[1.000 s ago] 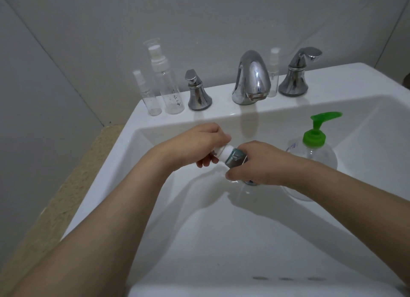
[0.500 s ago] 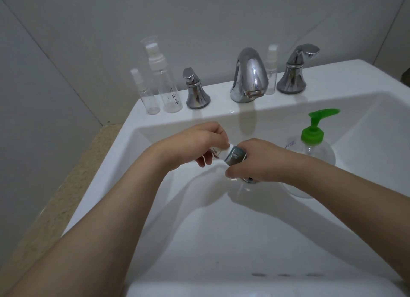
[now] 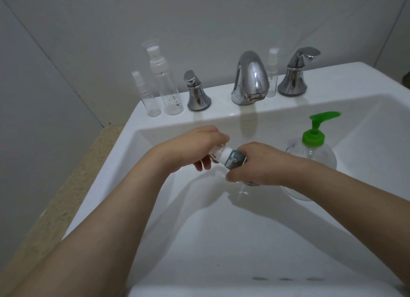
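Observation:
Over the middle of the white sink basin (image 3: 244,241) I hold a small clear bottle (image 3: 216,152) on its side. My left hand (image 3: 199,148) grips the bottle's body from the left. My right hand (image 3: 255,163) grips its grey-green cap (image 3: 235,160) from the right; a white collar shows between bottle and cap. Most of the bottle is hidden inside my left hand.
A clear soap dispenser with a green pump (image 3: 314,139) stands in the basin behind my right wrist. On the back ledge are a chrome spout (image 3: 249,79), two chrome handles (image 3: 197,94) (image 3: 295,74), two clear spray bottles (image 3: 164,81) (image 3: 147,97) at left, one small bottle (image 3: 272,74) beside the spout.
Both hands stay together on the bottle above the basin; the cap and collar shift slightly between my fingers. Nothing else has moved.

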`<state>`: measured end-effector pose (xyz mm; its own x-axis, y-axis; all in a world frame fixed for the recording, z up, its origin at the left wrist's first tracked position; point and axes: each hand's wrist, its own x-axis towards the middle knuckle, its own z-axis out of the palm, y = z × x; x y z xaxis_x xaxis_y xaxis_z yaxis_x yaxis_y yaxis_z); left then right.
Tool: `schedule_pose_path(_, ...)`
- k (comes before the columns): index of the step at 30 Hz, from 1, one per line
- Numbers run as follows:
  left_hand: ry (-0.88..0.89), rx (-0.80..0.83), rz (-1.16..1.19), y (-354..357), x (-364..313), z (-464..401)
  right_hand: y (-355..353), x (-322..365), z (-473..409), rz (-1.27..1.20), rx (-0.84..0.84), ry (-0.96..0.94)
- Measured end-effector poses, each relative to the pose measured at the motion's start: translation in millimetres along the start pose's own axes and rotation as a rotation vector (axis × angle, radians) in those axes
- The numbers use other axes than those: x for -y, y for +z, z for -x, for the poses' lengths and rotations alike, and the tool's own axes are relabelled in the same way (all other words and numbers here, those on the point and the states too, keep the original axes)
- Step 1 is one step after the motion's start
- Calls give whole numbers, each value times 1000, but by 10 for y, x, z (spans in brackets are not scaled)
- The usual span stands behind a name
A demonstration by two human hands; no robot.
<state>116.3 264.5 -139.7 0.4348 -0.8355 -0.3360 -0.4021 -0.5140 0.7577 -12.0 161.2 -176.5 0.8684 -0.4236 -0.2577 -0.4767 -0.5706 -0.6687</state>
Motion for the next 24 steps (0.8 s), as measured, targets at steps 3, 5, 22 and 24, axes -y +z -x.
schedule_pose_path(3, -33, 25, 33, -8, -1, 12, 1, -4, -14, 14, 0, 0)
schedule_pose_path(5, -25, 36, 102, -38, -16, 17, -4, -11, -25, -1, -5, 2)
schedule_pose_path(22, -113, 64, 117, -88, -30, 74, -8, 32, 42, -6, -32, 49)
schedule_pose_path(24, -102, 65, 125, -93, -32, 75, -14, 28, 41, 3, -29, 45)
